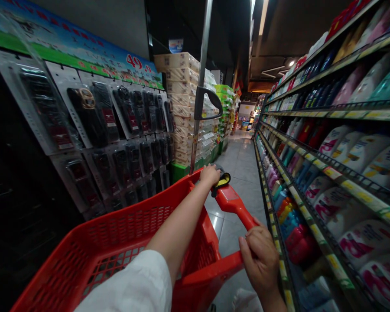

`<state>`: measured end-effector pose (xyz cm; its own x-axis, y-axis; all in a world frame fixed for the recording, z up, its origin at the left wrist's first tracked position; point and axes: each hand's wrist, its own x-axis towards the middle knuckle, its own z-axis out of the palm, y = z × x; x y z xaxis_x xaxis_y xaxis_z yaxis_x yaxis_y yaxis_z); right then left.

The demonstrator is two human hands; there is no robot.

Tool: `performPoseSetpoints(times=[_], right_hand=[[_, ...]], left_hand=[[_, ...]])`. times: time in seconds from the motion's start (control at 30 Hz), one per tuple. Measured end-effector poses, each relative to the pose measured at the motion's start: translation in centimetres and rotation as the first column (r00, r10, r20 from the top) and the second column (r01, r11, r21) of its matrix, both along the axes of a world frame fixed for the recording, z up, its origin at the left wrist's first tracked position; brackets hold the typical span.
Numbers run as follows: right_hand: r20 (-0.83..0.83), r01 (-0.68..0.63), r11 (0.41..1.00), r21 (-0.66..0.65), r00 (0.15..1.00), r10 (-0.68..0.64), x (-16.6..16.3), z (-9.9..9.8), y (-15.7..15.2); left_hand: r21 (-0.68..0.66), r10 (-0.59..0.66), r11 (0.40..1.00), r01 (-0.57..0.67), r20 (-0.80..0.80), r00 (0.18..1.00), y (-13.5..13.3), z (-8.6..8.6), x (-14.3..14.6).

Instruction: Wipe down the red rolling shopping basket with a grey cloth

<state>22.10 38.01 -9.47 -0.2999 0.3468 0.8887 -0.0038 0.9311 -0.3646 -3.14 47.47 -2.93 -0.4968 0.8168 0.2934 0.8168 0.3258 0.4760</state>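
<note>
A red plastic shopping cart (117, 242) fills the lower left of the head view. My left hand (209, 174) rests closed on the far end of its red handle (234, 206), gripping it together with a yellow and grey cloth (221, 178). A metal pole with a black grip (202, 102) rises from just beside that hand. My right hand (260, 258) is closed around the near end of the handle. A white sleeve (133, 288) covers my left upper arm.
Shelves of detergent and shampoo bottles (344, 173) line the right side. On the left hangs a rack of dark packaged goods (117, 125); stacked cartons (182, 108) stand beyond it. A grey tiled aisle (240, 164) runs ahead between them.
</note>
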Motion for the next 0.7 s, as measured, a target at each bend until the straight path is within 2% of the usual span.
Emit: performPoseSetpoints(times=[0.1, 0.23, 0.47, 0.7], right_hand=[[-0.006, -0.016, 1.000, -0.001, 1.000, 0.016, 0.1, 0.1, 0.2], [-0.025, -0.031, 0.999, -0.018, 0.999, 0.031, 0.2, -0.1, 0.3], [-0.080, 0.077, 0.993, -0.085, 0.993, -0.084, -0.1, -1.1, -0.1], [-0.187, 0.291, 0.947, -0.138, 0.931, -0.313, -0.3, -2.2, -0.1]], left_hand=[[0.010, -0.174, 0.985, 0.174, -0.032, 0.984, -0.7, 0.0, 0.4], [0.007, -0.364, 0.931, 0.366, -0.083, 0.928, -2.6, 0.5, 1.8], [0.043, -0.529, 0.836, 0.547, -0.197, 0.825, -6.7, 0.6, 6.3], [0.127, -0.569, 0.790, 0.600, -0.213, 0.794, -9.2, -0.7, 9.6]])
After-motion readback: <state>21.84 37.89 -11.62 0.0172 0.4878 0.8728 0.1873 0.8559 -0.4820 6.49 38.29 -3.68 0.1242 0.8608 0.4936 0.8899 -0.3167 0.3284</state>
